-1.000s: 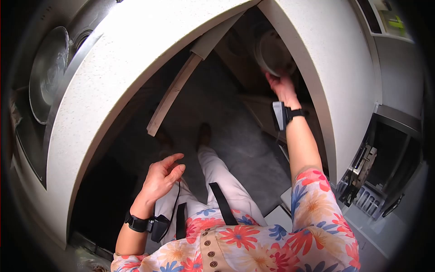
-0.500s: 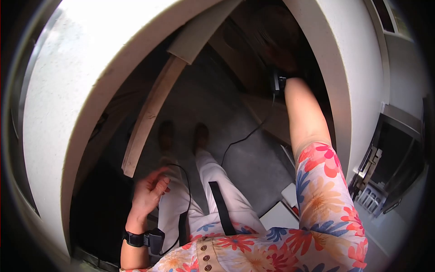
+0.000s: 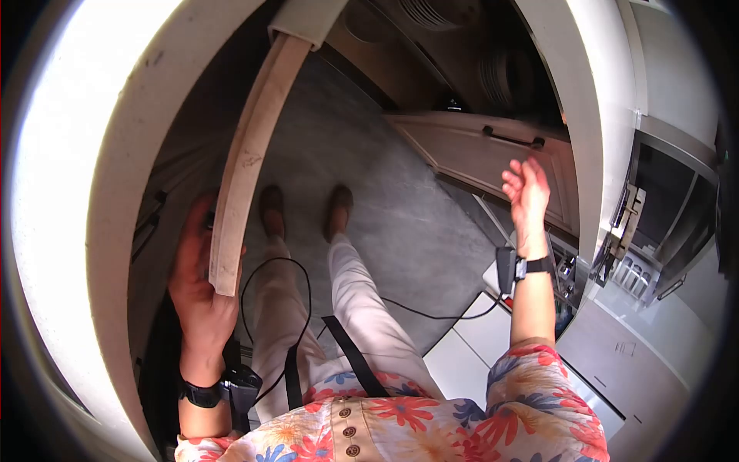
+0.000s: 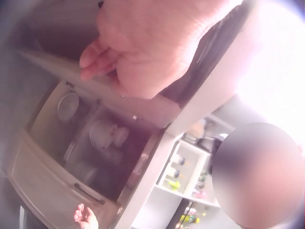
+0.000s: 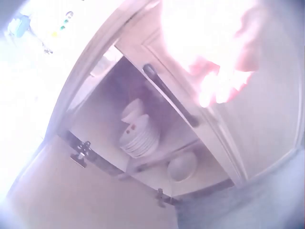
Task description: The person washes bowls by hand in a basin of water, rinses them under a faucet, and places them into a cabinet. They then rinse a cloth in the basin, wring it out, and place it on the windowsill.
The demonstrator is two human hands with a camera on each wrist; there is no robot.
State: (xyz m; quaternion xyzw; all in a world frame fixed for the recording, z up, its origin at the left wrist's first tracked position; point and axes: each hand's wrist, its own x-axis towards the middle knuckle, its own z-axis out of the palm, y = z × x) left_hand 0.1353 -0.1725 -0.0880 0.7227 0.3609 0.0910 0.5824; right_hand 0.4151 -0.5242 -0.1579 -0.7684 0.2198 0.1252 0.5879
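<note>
place=kitchen | open cupboard beyond right hand | stacked dishes, bowl inside | handled cupboard door near that hand

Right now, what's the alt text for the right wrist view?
An overexposed right hand shows in front of a pale cabinet door with a dark bar handle. Past the door's edge, the cabinet holds stacked white dishes and a separate round dish.

No text, label, brand, number or sign is legible in any view.
</note>
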